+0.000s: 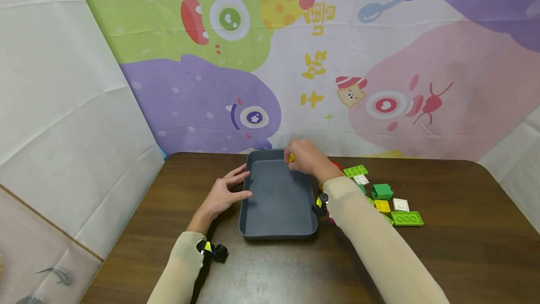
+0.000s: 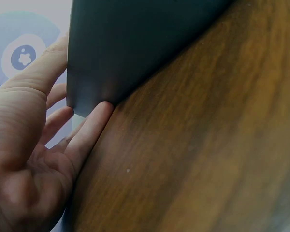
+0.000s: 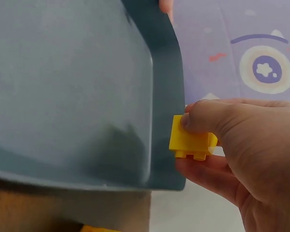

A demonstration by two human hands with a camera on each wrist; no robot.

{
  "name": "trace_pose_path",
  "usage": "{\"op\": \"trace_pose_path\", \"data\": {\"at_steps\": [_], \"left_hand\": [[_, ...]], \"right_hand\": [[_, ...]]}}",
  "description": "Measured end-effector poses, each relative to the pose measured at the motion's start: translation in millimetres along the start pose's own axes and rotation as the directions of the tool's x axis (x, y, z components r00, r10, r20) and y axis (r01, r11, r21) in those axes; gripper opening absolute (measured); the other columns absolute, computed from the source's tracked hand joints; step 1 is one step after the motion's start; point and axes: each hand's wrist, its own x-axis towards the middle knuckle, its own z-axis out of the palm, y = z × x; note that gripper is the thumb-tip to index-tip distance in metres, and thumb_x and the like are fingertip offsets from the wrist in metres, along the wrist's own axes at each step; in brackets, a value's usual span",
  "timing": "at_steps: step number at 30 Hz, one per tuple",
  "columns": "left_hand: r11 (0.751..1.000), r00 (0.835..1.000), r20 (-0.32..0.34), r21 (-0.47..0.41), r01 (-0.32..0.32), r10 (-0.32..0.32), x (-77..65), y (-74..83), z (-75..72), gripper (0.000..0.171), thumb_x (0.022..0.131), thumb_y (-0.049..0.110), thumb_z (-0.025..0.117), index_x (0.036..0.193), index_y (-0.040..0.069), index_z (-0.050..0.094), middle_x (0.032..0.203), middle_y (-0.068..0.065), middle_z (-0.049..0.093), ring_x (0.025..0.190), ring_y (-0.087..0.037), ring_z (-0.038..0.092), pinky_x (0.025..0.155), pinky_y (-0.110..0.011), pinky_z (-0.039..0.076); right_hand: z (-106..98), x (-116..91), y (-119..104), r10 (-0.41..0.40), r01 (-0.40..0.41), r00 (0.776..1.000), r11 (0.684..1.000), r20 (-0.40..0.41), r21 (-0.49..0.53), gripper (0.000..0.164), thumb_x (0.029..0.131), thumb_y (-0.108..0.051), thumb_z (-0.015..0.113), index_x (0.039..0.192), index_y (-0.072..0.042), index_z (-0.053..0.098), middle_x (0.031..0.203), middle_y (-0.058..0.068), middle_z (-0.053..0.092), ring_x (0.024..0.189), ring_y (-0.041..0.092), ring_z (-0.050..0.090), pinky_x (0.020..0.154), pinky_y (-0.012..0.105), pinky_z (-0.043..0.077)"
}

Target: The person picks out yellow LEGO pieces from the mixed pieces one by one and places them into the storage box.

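A yellow building block (image 3: 189, 135) is pinched between thumb and fingers of my right hand (image 1: 307, 157), over the far right corner of a grey rectangular tray (image 1: 278, 201). Its studs show on one side in the right wrist view. My left hand (image 1: 226, 193) rests against the tray's left side, the thumb over the rim and the other fingers spread along the outer wall. In the left wrist view, fingertips (image 2: 105, 107) touch the tray's outer wall (image 2: 130, 43) close to the wooden table. The tray's floor holds nothing in the head view.
Right of the tray lie several loose blocks: a green block (image 1: 381, 191), a long lime block (image 1: 407, 218), a yellow one (image 1: 382, 206) and a white one (image 1: 401, 204). My right forearm hides part of this pile. A cartoon-print cloth (image 1: 295, 83) hangs behind the table (image 1: 455, 247).
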Motion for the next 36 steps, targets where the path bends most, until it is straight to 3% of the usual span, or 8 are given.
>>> {"op": "trace_pose_path", "data": {"at_steps": [9,20,30,36], "left_hand": [[1.0,1.0,0.006,0.004,-0.004,0.004,-0.6,1.1,0.2,0.065,0.085,0.012,0.08,0.142,-0.004,0.053,0.163,-0.019,0.032,0.139,-0.044,0.042,0.114,-0.064,0.034],[1.0,1.0,0.005,0.018,-0.006,0.006,-1.8,3.8,0.5,0.065,0.085,0.013,0.08,0.142,-0.003,0.053,0.163,-0.018,0.033,0.139,-0.043,0.043,0.113,-0.064,0.035],[1.0,1.0,-0.006,0.008,-0.007,0.007,8.1,-27.1,0.3,0.067,0.085,0.014,0.08,0.144,0.002,0.053,0.164,-0.012,0.031,0.141,-0.041,0.041,0.116,-0.063,0.032],[1.0,1.0,-0.023,0.008,-0.011,0.012,9.1,-30.6,-0.3,0.066,0.083,0.018,0.082,0.143,0.006,0.056,0.163,-0.006,0.036,0.14,-0.037,0.044,0.115,-0.062,0.034]], "right_hand": [[12.7,-1.0,-5.5,0.015,-0.014,0.998,1.0,0.053,-0.012,0.004,0.085,-0.015,0.079,0.086,-0.012,0.077,0.095,0.006,0.069,0.088,0.024,0.058,0.083,0.039,0.055],[17.0,0.1,-10.1,0.092,-0.097,0.983,0.995,0.161,0.022,0.005,0.085,-0.012,0.078,0.089,-0.013,0.079,0.093,0.002,0.07,0.086,0.023,0.057,0.08,0.036,0.056],[21.8,2.3,-11.6,0.115,-0.119,0.968,0.993,0.222,0.004,0.007,0.085,-0.012,0.077,0.083,-0.018,0.077,0.092,0.0,0.07,0.084,0.023,0.059,0.076,0.035,0.056],[25.0,3.6,-10.8,0.124,-0.134,0.959,0.991,0.255,0.021,0.008,0.084,-0.012,0.078,0.082,-0.019,0.075,0.091,0.0,0.069,0.084,0.022,0.06,0.074,0.033,0.057]]}}
